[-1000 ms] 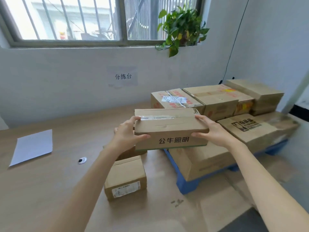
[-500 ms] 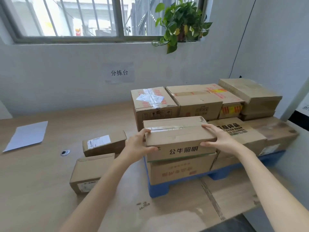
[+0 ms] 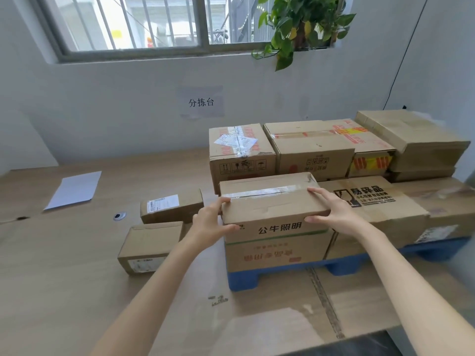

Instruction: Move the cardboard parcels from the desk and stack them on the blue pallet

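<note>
Both hands grip one parcel (image 3: 273,209) by its ends. The left hand (image 3: 209,223) wraps the left end, thumb on the front face and fingers curled over the top edge. The right hand (image 3: 334,214) clamps the right end, with its fingers across the taped top and the thumb along the front edge.

The parcel is at the pallet's (image 3: 241,281) front left corner, directly on top of a lower box (image 3: 275,255). Their front faces are nearly flush, and I cannot tell whether its full weight is down.

Just to its right lies a flat box with a fragile mark (image 3: 372,209), touching or almost touching the right hand's wrist. Close behind stands a row of taller boxes: a taped one (image 3: 239,152), a wide one (image 3: 311,147), one with red and yellow tape (image 3: 370,160) and a pale stack (image 3: 413,142) by the wall.

Left of the pallet, two small parcels sit on the tabletop (image 3: 51,265), one labelled on top (image 3: 171,208) and one nearer (image 3: 150,244), just beside the left forearm. Farther left are a paper sheet (image 3: 74,190) and a cable grommet (image 3: 119,216). A wall sign (image 3: 201,102), a plant (image 3: 300,24) and a barred window (image 3: 133,21) lie beyond.
</note>
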A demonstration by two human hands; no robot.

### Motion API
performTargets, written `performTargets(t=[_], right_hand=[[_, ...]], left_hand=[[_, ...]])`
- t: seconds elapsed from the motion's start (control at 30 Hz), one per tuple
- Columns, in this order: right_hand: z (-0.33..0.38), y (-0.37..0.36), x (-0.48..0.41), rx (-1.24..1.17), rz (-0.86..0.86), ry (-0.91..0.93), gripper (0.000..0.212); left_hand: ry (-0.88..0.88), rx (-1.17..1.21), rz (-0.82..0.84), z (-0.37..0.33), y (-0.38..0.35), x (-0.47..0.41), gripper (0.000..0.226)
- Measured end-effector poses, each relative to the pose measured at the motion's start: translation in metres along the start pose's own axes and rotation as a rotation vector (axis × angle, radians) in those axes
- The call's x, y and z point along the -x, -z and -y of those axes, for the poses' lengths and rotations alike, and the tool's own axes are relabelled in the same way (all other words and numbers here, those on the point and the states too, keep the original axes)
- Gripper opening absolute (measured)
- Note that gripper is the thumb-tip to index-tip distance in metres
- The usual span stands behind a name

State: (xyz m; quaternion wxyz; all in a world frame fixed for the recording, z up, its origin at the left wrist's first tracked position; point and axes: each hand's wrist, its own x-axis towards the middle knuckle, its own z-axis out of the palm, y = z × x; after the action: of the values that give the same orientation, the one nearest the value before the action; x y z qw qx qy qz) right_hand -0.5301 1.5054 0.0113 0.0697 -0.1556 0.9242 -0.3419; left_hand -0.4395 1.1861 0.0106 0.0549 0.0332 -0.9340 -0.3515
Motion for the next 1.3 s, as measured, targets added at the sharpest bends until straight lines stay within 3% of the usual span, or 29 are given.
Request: performTargets(t=[0.87,1.07,1.3], right_hand=[[0.017,-0.003,0.008,0.051,-0.082,-0.035,0.086],[0.029,-0.002,0.011,0.038,-0.035,-0.104,0.099],[0.102,0.001,-0.007,0.000,-0.255,0.083,0.076]], left_hand=[[-0.106,0.028,0.039,0.018,0.003,-0.006,0.068],[-0.115,0.049,0.054,0.024,0.002,-0.006,0.072],[-0.069,0.034,-0.006,0.029,0.045,-0.016,0.057]])
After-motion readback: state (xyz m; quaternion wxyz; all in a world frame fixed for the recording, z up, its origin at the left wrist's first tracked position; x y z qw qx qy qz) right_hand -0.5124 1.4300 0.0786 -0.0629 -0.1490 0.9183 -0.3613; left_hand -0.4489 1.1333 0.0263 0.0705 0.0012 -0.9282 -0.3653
